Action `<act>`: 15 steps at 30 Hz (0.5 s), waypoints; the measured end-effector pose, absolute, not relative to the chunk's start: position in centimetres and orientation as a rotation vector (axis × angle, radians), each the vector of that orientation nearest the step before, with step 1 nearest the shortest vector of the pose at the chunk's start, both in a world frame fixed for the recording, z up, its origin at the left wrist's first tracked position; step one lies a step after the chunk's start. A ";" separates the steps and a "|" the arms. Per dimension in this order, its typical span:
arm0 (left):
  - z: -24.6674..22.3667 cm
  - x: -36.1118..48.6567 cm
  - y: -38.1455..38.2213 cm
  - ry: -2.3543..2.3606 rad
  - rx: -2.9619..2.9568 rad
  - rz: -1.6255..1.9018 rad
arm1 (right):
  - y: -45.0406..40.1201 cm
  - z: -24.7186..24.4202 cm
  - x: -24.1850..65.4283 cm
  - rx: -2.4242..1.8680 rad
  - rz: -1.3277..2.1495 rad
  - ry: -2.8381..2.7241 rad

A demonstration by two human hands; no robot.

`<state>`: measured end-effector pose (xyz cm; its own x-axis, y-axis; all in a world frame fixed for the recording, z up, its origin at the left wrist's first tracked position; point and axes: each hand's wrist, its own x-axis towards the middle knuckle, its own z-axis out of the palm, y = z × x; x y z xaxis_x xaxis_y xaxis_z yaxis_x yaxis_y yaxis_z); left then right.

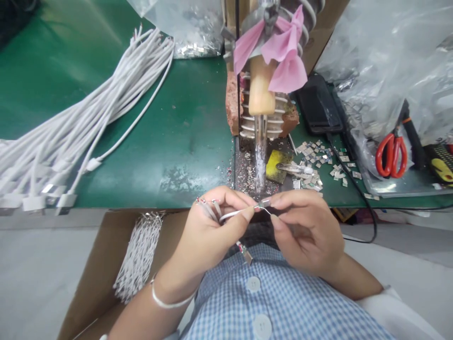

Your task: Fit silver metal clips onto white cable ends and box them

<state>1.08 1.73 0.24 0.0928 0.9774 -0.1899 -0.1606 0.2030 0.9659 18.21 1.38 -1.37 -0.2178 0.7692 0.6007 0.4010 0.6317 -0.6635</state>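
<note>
My left hand [215,222] is closed around several white cables [231,215] whose stripped ends show coloured wires. One cable end sticks out between its thumb and forefinger. At that tip my right hand [307,229] pinches a small metal connector [264,203], and a thin bare wire curves down to its thumb. Another connector [247,256] with red and white wires hangs below my left hand. Just beyond the fingertips, a soldering iron [261,94] with a wooden handle is clamped tip down, a pink cloth [283,52] tied above it.
A bundle of white cables [106,104] lies on the green table [191,118] at left. Below it a cardboard box [95,264] holds short white cables. Right of the iron are a yellow sponge [279,165], tweezers [293,168], loose connectors [314,153], a phone [322,106] and red-handled scissors [391,153].
</note>
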 end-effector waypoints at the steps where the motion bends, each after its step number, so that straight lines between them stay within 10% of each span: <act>1: 0.3 1.1 1.8 1.123 0.983 1.091 | 1.4 -1.4 18.2 -0.930 0.462 -1.846; 15: 0.8 1.2 2.6 1.141 1.035 1.125 | 1.7 -1.0 17.9 -0.972 0.504 -1.795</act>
